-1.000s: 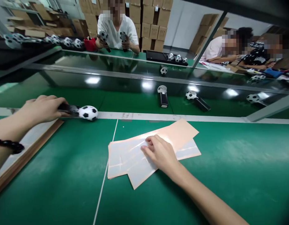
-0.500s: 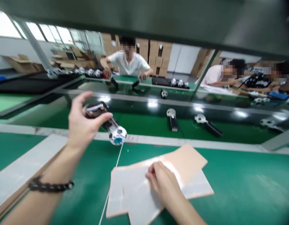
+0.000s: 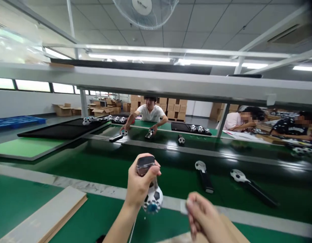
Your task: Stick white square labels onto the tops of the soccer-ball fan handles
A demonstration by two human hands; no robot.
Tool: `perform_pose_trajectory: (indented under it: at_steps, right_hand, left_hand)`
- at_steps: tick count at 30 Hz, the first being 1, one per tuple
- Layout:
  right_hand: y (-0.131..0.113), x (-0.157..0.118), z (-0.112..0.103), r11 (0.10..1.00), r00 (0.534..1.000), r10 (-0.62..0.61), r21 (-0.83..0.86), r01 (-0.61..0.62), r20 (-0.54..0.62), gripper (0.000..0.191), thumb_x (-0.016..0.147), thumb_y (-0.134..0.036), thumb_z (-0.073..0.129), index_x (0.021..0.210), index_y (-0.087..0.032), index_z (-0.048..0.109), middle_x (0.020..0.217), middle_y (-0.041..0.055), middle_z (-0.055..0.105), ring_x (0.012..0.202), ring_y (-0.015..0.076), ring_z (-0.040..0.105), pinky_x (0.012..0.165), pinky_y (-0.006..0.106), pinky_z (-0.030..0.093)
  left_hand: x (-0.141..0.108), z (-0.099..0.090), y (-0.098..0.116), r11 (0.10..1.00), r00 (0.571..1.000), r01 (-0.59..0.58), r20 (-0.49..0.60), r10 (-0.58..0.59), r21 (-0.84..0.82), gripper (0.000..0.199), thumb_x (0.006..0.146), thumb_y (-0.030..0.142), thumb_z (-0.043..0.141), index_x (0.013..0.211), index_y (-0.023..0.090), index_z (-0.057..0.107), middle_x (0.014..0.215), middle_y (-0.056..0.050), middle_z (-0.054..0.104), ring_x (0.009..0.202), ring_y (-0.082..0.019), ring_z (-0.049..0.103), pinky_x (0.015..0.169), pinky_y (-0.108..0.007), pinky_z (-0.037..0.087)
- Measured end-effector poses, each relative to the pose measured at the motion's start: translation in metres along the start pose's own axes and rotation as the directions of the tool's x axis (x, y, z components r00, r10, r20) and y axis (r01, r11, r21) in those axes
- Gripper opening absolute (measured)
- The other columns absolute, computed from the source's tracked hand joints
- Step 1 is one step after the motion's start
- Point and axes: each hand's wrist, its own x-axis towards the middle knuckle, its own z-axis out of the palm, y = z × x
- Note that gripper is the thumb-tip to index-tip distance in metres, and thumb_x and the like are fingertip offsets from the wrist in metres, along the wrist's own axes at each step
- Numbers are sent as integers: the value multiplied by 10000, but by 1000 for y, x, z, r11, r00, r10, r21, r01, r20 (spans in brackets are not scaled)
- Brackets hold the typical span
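Observation:
My left hand (image 3: 142, 182) is wrapped round the dark handle of a handheld device with a soccer-ball head (image 3: 154, 199). Its ball end points down and toward me, showing a blue round patch. To the right, my right hand (image 3: 203, 214) pinches a small whitish piece (image 3: 184, 206), perhaps a label; its kind is unclear. Below that hand, pale paper sheets (image 3: 181, 239) show only in part at the bottom edge.
Two more soccer-ball devices (image 3: 204, 177) (image 3: 253, 187) lie on the dark green belt (image 3: 107, 165). A board stack (image 3: 49, 216) lies at left. Across the belt a co-worker (image 3: 151, 113) handles two similar devices; black trays (image 3: 65, 130) stand beyond. A shelf beam (image 3: 151, 81) crosses overhead.
My view has tilted up. The left hand has moved right with the device, turning it more upright. My right hand has risen from the paper sheets and now pinches a small whitish piece.

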Motion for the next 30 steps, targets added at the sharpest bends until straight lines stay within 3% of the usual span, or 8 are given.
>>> perform_pose_trajectory:
  at_steps: [2,6,8,10,14,24,30]
  right_hand:
    - [-21,1,4,995,999,-20,96,23,-26,580,731,-742,766,800,-225,512,596,-75,549,473,92,533,501,233,493]
    - [-56,-7,13,965,985,-139,211,158,-105,439,783,-583,816,814,-214,580,627,-47,623,509,106,595,514,233,539]
    - [-65,-13,14,956,972,-203,191,223,-120,378,812,-523,813,786,-208,605,610,-33,640,494,116,616,494,237,557]
    - [-67,-17,10,954,963,-237,158,256,-130,334,818,-490,817,809,-208,639,602,-22,660,488,130,637,472,240,569]
    - [-66,-21,3,948,951,-256,148,283,-174,297,796,-444,846,923,-208,715,614,-1,698,503,143,668,472,235,585]
    - [-64,-20,13,954,979,-204,222,200,-7,178,855,-401,796,850,-228,752,613,-8,681,500,107,635,492,195,574]
    - [-64,-21,19,963,967,-240,107,249,-87,196,886,-387,741,773,-231,701,527,-62,490,416,70,434,366,166,382]
  left_hand:
    - [-5,-1,9,952,966,-228,174,194,203,402,680,433,915,887,188,672,695,-8,694,552,-129,636,504,-195,524]
    - [-5,-2,20,700,747,-628,513,422,339,351,719,392,900,901,194,675,719,-21,732,570,-141,670,536,-206,546]
    - [-3,-2,23,607,657,-726,589,470,324,340,773,429,859,921,192,665,743,-33,744,585,-148,688,548,-215,553]
    - [-3,-1,24,548,606,-772,633,481,323,336,810,447,828,936,189,653,751,-37,747,588,-150,695,548,-221,553]
    - [-4,1,23,499,576,-799,666,474,336,344,837,467,802,959,191,638,762,-30,748,606,-145,703,561,-222,556]
    - [-3,1,22,469,510,-832,739,440,296,314,889,469,741,946,194,602,740,-27,736,572,-135,688,523,-201,522]
    - [-4,3,22,457,488,-841,773,405,291,243,897,400,733,930,193,610,726,-16,736,568,-128,687,527,-201,517]
